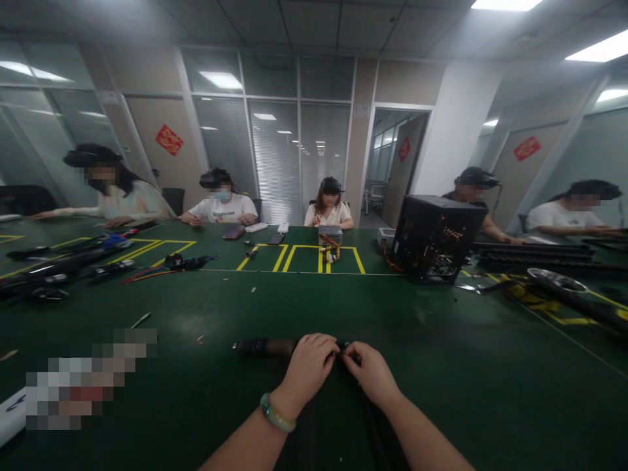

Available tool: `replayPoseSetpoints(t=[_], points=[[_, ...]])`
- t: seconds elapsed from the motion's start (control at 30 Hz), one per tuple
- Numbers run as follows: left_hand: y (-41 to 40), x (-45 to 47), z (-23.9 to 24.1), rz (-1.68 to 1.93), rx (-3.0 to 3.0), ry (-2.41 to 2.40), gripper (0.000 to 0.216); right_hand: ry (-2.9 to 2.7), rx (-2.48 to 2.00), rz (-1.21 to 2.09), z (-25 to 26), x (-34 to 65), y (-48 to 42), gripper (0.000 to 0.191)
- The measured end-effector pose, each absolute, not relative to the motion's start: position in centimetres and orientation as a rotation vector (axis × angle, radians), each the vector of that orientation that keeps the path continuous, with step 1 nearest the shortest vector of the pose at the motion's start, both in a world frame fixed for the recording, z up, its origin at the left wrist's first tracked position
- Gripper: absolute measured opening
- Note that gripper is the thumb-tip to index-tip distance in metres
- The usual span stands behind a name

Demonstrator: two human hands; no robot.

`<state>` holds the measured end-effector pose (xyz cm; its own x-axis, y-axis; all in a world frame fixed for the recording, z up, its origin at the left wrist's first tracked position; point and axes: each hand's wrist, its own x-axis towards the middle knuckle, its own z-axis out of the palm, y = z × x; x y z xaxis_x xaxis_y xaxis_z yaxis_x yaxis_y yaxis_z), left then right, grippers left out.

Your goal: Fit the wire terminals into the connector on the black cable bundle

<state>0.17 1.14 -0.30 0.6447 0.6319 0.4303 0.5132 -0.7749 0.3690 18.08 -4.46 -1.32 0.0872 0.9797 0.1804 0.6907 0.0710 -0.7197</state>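
Note:
On the green table in front of me lies a dark, tube-shaped thing (275, 347) with a brownish middle and a small shiny tip at its left end. My left hand (310, 363), with a green bracelet (277, 413) on its wrist, is curled over the right part of it. Thumb and fingers of my right hand (370, 373) are pinched at a small dark piece near the thing's right end, close to the left fingertips. What exactly the fingers grip is too dark and small to name.
A black computer case (436, 239) stands at the back right. Dark parts and cables (181, 261) lie at the left, long black parts (540, 258) at the right. A power supply (330, 237) sits across the table (294, 301). Several people sit opposite.

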Motion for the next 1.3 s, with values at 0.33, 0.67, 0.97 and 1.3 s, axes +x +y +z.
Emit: replayPoseSetpoints(t=[0.33, 0.67, 0.97, 1.3], points=[[0.98, -0.01, -0.21, 0.787, 2.663, 0.948, 0.02, -1.659, -1.701, 0.562, -1.28, 17.95, -4.85, 0.012], [0.83, -0.16, 0.04, 0.811, 2.631, 0.921, 0.02, -1.658, -1.626, 0.543, -1.64, 17.95, -4.82, 0.01], [0.99, 0.0, 0.15, 0.778, 2.634, 0.954, 0.019, -1.661, -1.668, 0.552, -1.8, 18.0, -4.71, 0.01], [1.24, -0.03, -0.05, 0.753, 2.645, 0.949, 0.014, -1.68, -1.665, 0.582, -1.69, 18.01, -4.53, 0.01]])
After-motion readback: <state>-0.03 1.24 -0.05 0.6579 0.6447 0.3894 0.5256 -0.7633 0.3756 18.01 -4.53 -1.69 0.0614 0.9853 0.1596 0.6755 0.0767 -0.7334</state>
